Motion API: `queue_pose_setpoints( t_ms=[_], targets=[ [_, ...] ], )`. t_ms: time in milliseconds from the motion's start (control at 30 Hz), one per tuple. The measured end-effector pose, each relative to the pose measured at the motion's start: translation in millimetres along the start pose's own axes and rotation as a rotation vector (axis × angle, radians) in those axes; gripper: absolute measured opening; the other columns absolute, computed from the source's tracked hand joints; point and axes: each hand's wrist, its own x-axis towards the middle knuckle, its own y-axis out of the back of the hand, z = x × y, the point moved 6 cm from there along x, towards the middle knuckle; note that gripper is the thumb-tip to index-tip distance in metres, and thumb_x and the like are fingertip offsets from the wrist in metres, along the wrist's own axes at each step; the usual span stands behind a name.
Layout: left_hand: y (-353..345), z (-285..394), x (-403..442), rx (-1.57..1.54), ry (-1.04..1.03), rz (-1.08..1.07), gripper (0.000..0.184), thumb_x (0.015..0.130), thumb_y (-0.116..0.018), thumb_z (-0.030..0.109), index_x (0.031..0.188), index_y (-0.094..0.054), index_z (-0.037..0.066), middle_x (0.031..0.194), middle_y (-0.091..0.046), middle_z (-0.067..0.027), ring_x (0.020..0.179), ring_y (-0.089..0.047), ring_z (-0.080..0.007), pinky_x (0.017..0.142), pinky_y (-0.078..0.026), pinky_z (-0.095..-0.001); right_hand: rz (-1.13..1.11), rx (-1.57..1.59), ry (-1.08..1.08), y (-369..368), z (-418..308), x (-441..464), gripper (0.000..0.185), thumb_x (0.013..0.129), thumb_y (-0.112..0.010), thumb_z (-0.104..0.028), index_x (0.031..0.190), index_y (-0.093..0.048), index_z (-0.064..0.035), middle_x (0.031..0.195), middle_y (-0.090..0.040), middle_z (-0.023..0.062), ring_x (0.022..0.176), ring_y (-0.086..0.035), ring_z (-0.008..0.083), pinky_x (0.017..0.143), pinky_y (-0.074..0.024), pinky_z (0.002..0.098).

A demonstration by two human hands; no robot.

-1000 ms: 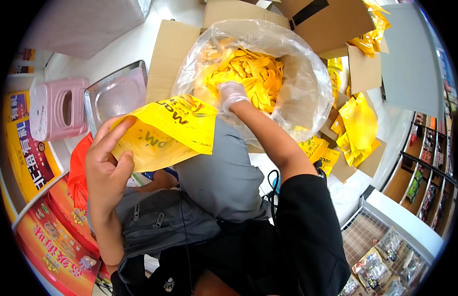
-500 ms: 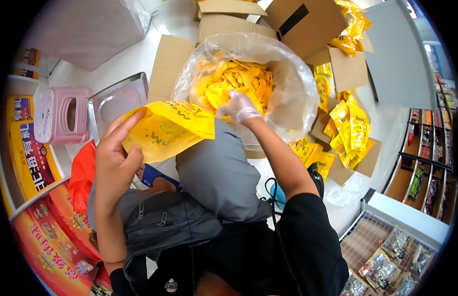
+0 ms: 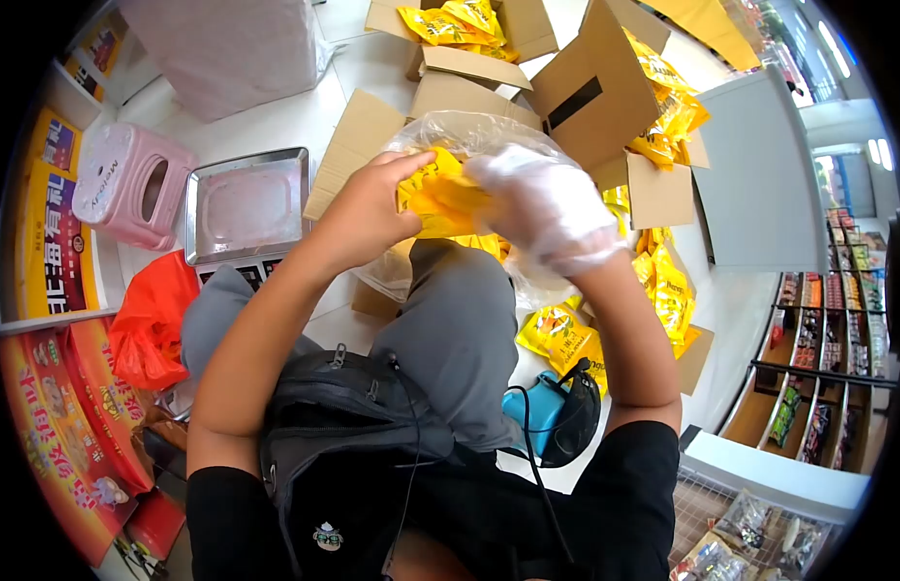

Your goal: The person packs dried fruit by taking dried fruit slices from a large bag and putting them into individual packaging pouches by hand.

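My bare left hand (image 3: 368, 208) grips a yellow printed bag (image 3: 409, 198) over the lined carton, its thumb and fingers on the bag's side. My right hand (image 3: 552, 208), in a clear plastic glove, is at the bag's mouth, smeared by motion; its fingers do not show clearly. Orange pieces like dried mango slices (image 3: 455, 201) lie between the bag and the gloved fingers. Behind both hands stands a carton with a clear plastic liner (image 3: 469, 124). More slices (image 3: 489, 244) show below the hands, mostly covered.
Filled yellow bags (image 3: 566, 339) lie on the floor to the right, and others (image 3: 668, 107) sit in open cartons. A metal tray (image 3: 303, 194) and a pink stool (image 3: 130, 184) are on the left. A red plastic bag (image 3: 155, 315) is by my leg.
My right hand has come up out of the lined carton to the yellow bag's mouth. My left hand has moved right with the bag, over the carton. The view has shifted.
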Motion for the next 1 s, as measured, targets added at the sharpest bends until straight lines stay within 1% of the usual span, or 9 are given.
queue_pose_setpoints(
  t_ms=[33, 200, 433, 467, 700, 800, 867, 967, 1000],
  targets=[
    [-10, -4, 2, -0.011, -0.008, -0.036, 0.067, 0.068, -0.061, -0.002, 0.133, -0.049, 0.0, 0.12, -0.056, -0.0186, 0.106, -0.058, -0.0295, 0.094, -0.045, -0.0302, 0.033, -0.093, -0.004, -6, -10, 5, 0.013, 0.076, -0.063, -0.011, 0.087, -0.065, -0.003, 0.084, -0.066, 0.0173, 0.08, -0.066, 0.0366, 0.066, -0.0538, 0.0431],
    [-14, -31, 13, -0.223, 0.06, -0.097, 0.067, 0.067, -0.06, -0.005, 0.133, -0.052, 0.005, 0.104, -0.064, -0.0129, 0.092, -0.061, -0.0205, 0.082, -0.048, -0.0283, -0.264, -0.001, -0.056, -29, -19, 39, 0.021, 0.072, -0.068, -0.014, 0.09, -0.067, -0.0033, 0.088, -0.068, 0.0178, 0.081, -0.067, 0.0356, 0.067, -0.0546, 0.0412],
    [11, -41, 8, -0.246, 0.291, -0.126, 0.069, 0.069, -0.056, -0.011, 0.136, -0.051, 0.005, 0.101, -0.065, -0.0051, 0.079, -0.06, -0.0089, 0.071, -0.049, -0.022, 0.009, 0.18, 0.097, -76, -4, 68, 0.022, 0.076, -0.068, -0.019, 0.094, -0.068, -0.0059, 0.084, -0.068, 0.0162, 0.075, -0.066, 0.031, 0.067, -0.0528, 0.0375],
    [8, -43, 5, -0.242, 0.301, -0.13, 0.069, 0.069, -0.056, -0.011, 0.136, -0.051, 0.005, 0.101, -0.065, -0.0051, 0.079, -0.06, -0.0089, 0.071, -0.049, -0.022, -0.259, 0.07, 0.035, -80, -19, 74, 0.016, 0.077, -0.066, -0.015, 0.089, -0.068, -0.0049, 0.084, -0.068, 0.0156, 0.076, -0.066, 0.0308, 0.067, -0.0527, 0.0377],
    [-2, -43, -5, -0.249, 0.295, -0.194, 0.071, 0.069, -0.054, -0.012, 0.138, -0.048, 0.003, 0.119, -0.06, -0.0075, 0.109, -0.055, -0.0141, 0.094, -0.042, -0.0246, -0.228, -0.04, 0.259, -60, -24, 52, 0.02, 0.082, -0.063, -0.017, 0.095, -0.069, -0.0032, 0.092, -0.069, 0.0152, 0.082, -0.067, 0.0276, 0.074, -0.0535, 0.0364],
    [1, -53, -10, -0.006, 0.09, -0.099, 0.075, 0.07, -0.052, -0.009, 0.142, -0.044, 0.007, 0.12, -0.055, -0.0036, 0.076, -0.051, -0.0063, 0.064, -0.043, -0.0182, 0.343, 0.783, -0.195, -42, 32, 3, 0.026, 0.078, -0.07, -0.023, 0.095, -0.069, -0.0034, 0.086, -0.067, 0.0134, 0.078, -0.064, 0.0231, 0.076, -0.0516, 0.0332],
    [2, -43, -11, -0.039, 0.116, -0.085, 0.073, 0.07, -0.051, -0.009, 0.141, -0.045, 0.007, 0.12, -0.055, -0.004, 0.074, -0.051, -0.0062, 0.063, -0.043, -0.0181, 0.052, 1.113, -0.557, -77, 37, -21, 0.036, 0.074, -0.076, -0.029, 0.099, -0.069, -0.0045, 0.087, -0.068, 0.0102, 0.079, -0.062, 0.0193, 0.078, -0.0503, 0.0309],
    [12, -32, -14, 0.022, 0.104, -0.029, 0.069, 0.071, -0.05, -0.007, 0.139, -0.049, 0.008, 0.114, -0.058, -0.0045, 0.07, -0.049, -0.0053, 0.059, -0.042, -0.0179, 0.185, 0.711, -0.344, -83, 33, -17, 0.032, 0.076, -0.074, -0.029, 0.1, -0.072, -0.0063, 0.089, -0.072, 0.0052, 0.074, -0.062, 0.0148, 0.075, -0.0506, 0.0299],
    [21, -25, -13, 0.107, 0.059, 0.034, 0.067, 0.072, -0.049, -0.006, 0.138, -0.051, 0.008, 0.109, -0.06, -0.0046, 0.066, -0.048, -0.0045, 0.057, -0.041, -0.0179, 0.224, 0.975, -0.356, -76, 43, -19, 0.029, 0.08, -0.07, -0.026, 0.099, -0.071, -0.0036, 0.087, -0.07, 0.0046, 0.073, -0.061, 0.0136, 0.071, -0.0499, 0.0289]
  ],
)
